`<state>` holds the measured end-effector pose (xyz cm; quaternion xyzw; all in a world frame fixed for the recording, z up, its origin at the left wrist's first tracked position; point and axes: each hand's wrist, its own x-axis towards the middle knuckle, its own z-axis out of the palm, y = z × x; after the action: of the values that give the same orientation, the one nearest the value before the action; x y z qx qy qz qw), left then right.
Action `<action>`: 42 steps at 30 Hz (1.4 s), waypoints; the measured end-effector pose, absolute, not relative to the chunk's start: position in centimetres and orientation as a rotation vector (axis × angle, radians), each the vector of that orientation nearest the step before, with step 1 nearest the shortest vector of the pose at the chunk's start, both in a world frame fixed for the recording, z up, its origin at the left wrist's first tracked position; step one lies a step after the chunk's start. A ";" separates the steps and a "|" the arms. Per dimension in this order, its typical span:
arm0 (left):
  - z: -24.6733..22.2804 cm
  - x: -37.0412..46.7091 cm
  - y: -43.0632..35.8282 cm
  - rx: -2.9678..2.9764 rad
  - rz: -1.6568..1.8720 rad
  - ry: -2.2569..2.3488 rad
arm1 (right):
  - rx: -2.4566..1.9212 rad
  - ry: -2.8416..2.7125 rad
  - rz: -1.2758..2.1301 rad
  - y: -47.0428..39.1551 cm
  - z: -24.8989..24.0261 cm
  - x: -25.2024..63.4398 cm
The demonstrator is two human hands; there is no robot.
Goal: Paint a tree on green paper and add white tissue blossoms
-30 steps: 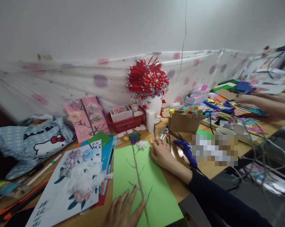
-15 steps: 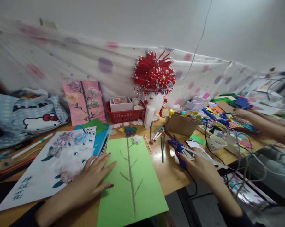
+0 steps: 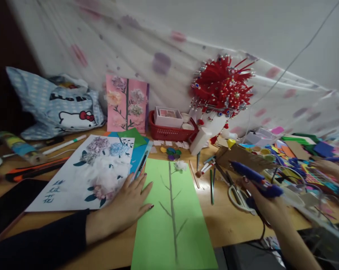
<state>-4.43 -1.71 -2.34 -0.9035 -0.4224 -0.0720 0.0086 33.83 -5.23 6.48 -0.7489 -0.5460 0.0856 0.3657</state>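
My left hand lies with its fingers spread on the left edge of a green sheet of paper. A grey branch with side twigs is drawn down that sheet, and a small white flower sits near its top. Raised over the table on the right, my right hand is wrapped around a blue glue gun, whose tip points left. A clear glue stick trails from the gun's back end. Below the gun lie scissors with pale handles. White paper with fluffy flowers lies left of my left hand.
A red basket, a pink flower picture and a red beaded headdress on a white stand line the back. Brushes and a green pencil lie mid-table. Another person's hand is over craft scraps at right.
The glue gun has been lifted off to the right in my right hand, uncovering the scissors. My view has swung left and tilted. My left hand stays on the green sheet.
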 end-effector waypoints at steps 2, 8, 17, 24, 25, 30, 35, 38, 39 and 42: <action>-2.3 -4.4 -1.8 -2.833 -0.240 -1.316 | -1.838 -1.428 0.303 -4.0 8.5 31.4; -2.3 -4.1 -1.9 -2.814 -0.306 -1.374 | -1.671 -1.911 0.755 1.7 10.0 22.2; -3.0 -4.3 -1.7 -2.759 -0.445 -1.323 | -1.900 -2.152 0.903 5.8 6.6 19.1; -3.3 -4.4 -1.5 -2.747 -0.490 -1.312 | -1.957 -2.218 0.852 6.3 6.3 19.1; -3.3 -4.5 -1.5 -2.745 -0.498 -1.309 | -1.964 -2.225 0.851 6.2 6.4 19.0; -3.5 -4.6 -1.6 -2.735 -0.513 -1.286 | -2.013 -2.247 0.817 5.8 6.8 18.3; -3.9 -4.6 -1.6 -2.728 -0.533 -1.287 | -1.964 -2.284 0.843 5.4 7.1 18.2; -3.8 -4.6 -1.7 -2.720 -0.541 -1.281 | -1.906 -2.329 0.834 5.3 7.2 18.0; -3.7 -4.7 -1.7 -2.718 -0.541 -1.283 | -1.905 -2.327 0.818 5.3 7.2 18.0; -3.5 -4.7 -1.7 -2.719 -0.539 -1.283 | -1.953 -2.294 0.770 5.2 7.2 17.9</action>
<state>-4.73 -1.67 -3.47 -0.8894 -0.4196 -0.1762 0.0436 17.88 5.21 7.15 -0.6280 -0.7376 0.2477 0.0161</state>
